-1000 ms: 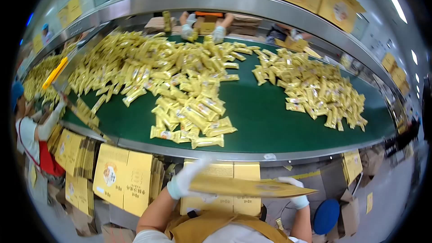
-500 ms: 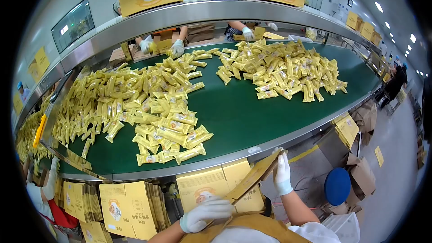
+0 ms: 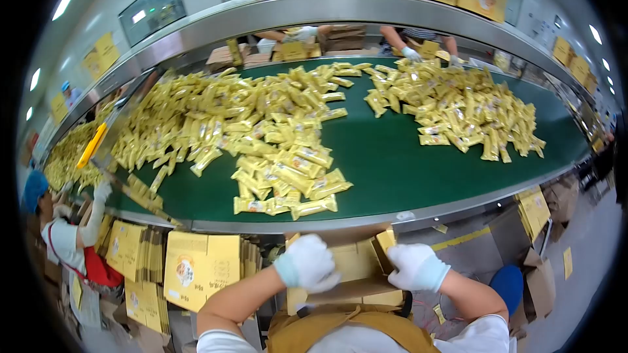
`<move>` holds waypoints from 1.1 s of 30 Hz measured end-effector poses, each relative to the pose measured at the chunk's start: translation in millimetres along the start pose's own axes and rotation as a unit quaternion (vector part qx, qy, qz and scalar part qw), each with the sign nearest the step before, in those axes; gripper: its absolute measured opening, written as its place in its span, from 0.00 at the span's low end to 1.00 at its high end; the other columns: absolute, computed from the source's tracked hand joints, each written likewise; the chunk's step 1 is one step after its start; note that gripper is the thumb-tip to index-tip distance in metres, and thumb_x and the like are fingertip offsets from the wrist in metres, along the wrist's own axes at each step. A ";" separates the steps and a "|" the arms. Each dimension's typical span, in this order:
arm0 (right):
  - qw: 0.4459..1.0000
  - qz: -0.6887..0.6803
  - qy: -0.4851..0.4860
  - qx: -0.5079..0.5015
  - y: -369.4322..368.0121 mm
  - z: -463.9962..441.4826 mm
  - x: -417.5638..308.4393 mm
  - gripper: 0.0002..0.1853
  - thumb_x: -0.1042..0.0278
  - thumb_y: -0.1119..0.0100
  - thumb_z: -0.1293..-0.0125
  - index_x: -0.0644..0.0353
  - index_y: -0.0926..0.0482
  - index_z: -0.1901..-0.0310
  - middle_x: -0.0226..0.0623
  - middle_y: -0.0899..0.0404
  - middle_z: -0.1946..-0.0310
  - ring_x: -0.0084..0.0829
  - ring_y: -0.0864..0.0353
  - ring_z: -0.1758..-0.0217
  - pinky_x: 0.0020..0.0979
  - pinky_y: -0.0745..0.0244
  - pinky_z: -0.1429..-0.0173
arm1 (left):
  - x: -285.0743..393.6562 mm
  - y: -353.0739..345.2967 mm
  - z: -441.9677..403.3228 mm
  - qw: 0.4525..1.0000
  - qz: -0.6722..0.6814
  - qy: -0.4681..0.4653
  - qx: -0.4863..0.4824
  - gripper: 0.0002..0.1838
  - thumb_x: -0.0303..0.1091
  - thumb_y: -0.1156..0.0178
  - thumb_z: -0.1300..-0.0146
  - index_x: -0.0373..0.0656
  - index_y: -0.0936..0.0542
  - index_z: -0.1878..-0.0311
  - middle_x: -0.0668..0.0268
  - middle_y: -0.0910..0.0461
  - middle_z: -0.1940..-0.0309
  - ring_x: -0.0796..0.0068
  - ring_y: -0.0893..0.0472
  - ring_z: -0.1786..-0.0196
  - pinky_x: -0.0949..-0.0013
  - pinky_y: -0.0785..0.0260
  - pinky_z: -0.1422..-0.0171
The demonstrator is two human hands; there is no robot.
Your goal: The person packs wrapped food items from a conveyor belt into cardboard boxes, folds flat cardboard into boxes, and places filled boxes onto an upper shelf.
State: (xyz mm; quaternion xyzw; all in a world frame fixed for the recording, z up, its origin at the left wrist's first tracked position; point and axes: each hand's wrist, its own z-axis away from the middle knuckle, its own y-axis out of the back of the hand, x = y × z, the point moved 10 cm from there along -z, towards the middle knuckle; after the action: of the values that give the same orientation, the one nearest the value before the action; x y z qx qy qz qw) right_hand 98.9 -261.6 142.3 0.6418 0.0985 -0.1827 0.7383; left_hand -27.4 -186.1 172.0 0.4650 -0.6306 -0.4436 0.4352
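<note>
An opened-up yellow cardboard box (image 3: 353,260), its brown-grey inside facing me, stands between my two gloved hands in front of the belt. My left hand (image 3: 306,263), in a white glove, is closed at the box's left side. At the opposite side, my right hand (image 3: 417,267) is closed on the edge by a raised flap. Both sets of fingertips are partly hidden. Beyond the box, a heap of yellow wrapped snack bars (image 3: 288,170) lies on the green conveyor belt (image 3: 373,176).
Another pile of bars (image 3: 471,104) lies farther right. Flat yellow cartons (image 3: 196,268) stand stacked at left, near a co-worker in a red apron (image 3: 98,268). Gloved co-workers' hands (image 3: 411,53) work across the belt, under a metal shelf (image 3: 314,13) with boxes. A blue stool (image 3: 509,291) is at right.
The folded carton held at my right has been brought to the middle and opened into a box. Both hands now grip its sides. My view has shifted left.
</note>
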 end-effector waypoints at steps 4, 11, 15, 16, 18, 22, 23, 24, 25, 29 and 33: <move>0.987 0.100 0.032 -0.119 -30.0 -42.9 -20.8 0.24 0.43 0.38 0.40 0.60 0.20 0.63 0.49 0.15 0.66 0.51 0.14 0.61 0.45 0.19 0.56 | -23.4 -70.4 -6.2 0.990 0.008 0.030 -0.139 0.25 0.51 0.46 0.34 0.48 0.19 0.85 0.60 0.22 0.85 0.55 0.24 0.79 0.55 0.31 0.64; 0.969 -0.075 0.149 -0.183 -35.4 -45.3 -13.0 0.49 0.25 0.35 0.45 0.70 0.24 0.41 0.55 0.21 0.48 0.48 0.19 0.43 0.41 0.24 0.39 | -18.3 -49.5 -14.8 0.994 -0.068 0.028 0.078 0.26 0.45 0.37 0.39 0.41 0.23 0.40 0.56 0.25 0.40 0.60 0.28 0.34 0.54 0.45 0.22; 0.951 -0.268 0.131 -0.086 -16.7 -16.7 7.1 0.53 0.45 0.18 0.52 0.72 0.35 0.32 0.54 0.31 0.39 0.44 0.20 0.42 0.41 0.24 0.36 | -53.6 -17.1 -2.9 0.975 -0.059 0.175 0.121 0.37 0.47 0.34 0.41 0.39 0.30 0.32 0.58 0.22 0.50 0.57 0.22 0.45 0.55 0.33 0.34; 0.946 -0.318 0.052 -0.042 -20.5 -15.0 19.9 0.57 0.56 0.14 0.56 0.72 0.40 0.30 0.52 0.34 0.36 0.43 0.19 0.44 0.38 0.23 0.37 | -55.8 -11.9 -5.3 0.974 0.000 0.201 0.102 0.32 0.48 0.35 0.40 0.40 0.27 0.37 0.58 0.22 0.55 0.56 0.20 0.50 0.56 0.30 0.41; 0.950 -0.293 -0.026 0.107 -14.1 -11.3 45.8 0.61 0.66 0.14 0.60 0.70 0.46 0.26 0.50 0.37 0.35 0.41 0.24 0.40 0.38 0.23 0.37 | -56.5 -3.0 -12.6 0.966 0.109 0.223 0.079 0.21 0.51 0.38 0.36 0.45 0.20 0.49 0.58 0.23 0.66 0.53 0.18 0.60 0.55 0.26 0.53; 0.910 -0.334 -0.027 0.243 -40.2 -11.0 77.0 0.58 0.75 0.23 0.51 0.68 0.53 0.23 0.48 0.39 0.30 0.40 0.34 0.30 0.39 0.36 0.26 | -39.5 -46.9 -19.1 0.967 0.155 0.188 -0.078 0.39 0.59 0.36 0.41 0.47 0.28 0.32 0.51 0.26 0.41 0.49 0.25 0.38 0.47 0.30 0.40; 0.890 -0.378 -0.021 0.253 -57.7 -13.8 85.3 0.56 0.75 0.26 0.48 0.68 0.54 0.22 0.48 0.39 0.29 0.40 0.36 0.27 0.39 0.40 0.22 | -22.3 -58.1 -14.0 0.977 0.089 0.183 -0.065 0.45 0.62 0.35 0.44 0.47 0.33 0.27 0.48 0.32 0.33 0.46 0.31 0.31 0.43 0.34 0.35; 0.849 -0.477 -0.056 0.218 -77.5 -19.7 88.8 0.54 0.78 0.30 0.44 0.67 0.56 0.21 0.46 0.42 0.26 0.38 0.38 0.25 0.39 0.39 0.23 | -11.1 -54.3 -12.1 0.983 0.022 0.174 -0.052 0.52 0.64 0.35 0.46 0.46 0.38 0.23 0.46 0.37 0.26 0.44 0.36 0.25 0.39 0.38 0.30; 0.849 -0.485 -0.050 0.205 -79.9 -23.0 88.7 0.53 0.79 0.31 0.43 0.66 0.57 0.21 0.47 0.43 0.25 0.38 0.38 0.25 0.39 0.38 0.23 | -11.5 -60.5 -10.5 0.978 0.033 0.184 -0.089 0.56 0.65 0.34 0.49 0.46 0.43 0.21 0.46 0.44 0.23 0.42 0.42 0.22 0.36 0.43 0.29; 0.850 -0.499 -0.033 0.164 -96.2 -29.6 101.2 0.51 0.81 0.35 0.39 0.65 0.59 0.20 0.48 0.45 0.24 0.38 0.37 0.25 0.38 0.36 0.24 | -4.4 -65.8 -13.6 0.957 0.059 0.218 -0.181 0.64 0.66 0.33 0.52 0.46 0.53 0.17 0.42 0.56 0.19 0.38 0.51 0.19 0.34 0.48 0.28; 0.869 -0.460 -0.020 0.181 -78.8 -21.2 80.9 0.49 0.80 0.36 0.38 0.67 0.57 0.21 0.49 0.43 0.25 0.38 0.39 0.24 0.39 0.39 0.23 | 6.1 -63.1 -17.4 0.947 0.042 0.242 -0.209 0.63 0.63 0.33 0.50 0.46 0.52 0.17 0.40 0.55 0.20 0.35 0.47 0.21 0.38 0.46 0.30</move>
State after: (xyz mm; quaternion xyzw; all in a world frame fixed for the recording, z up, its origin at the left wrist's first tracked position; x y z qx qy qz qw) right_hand 143.4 -261.0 36.4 0.6426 0.3331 -0.5288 0.4433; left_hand 0.8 -205.7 116.0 0.4306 -0.4182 -0.4206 0.6803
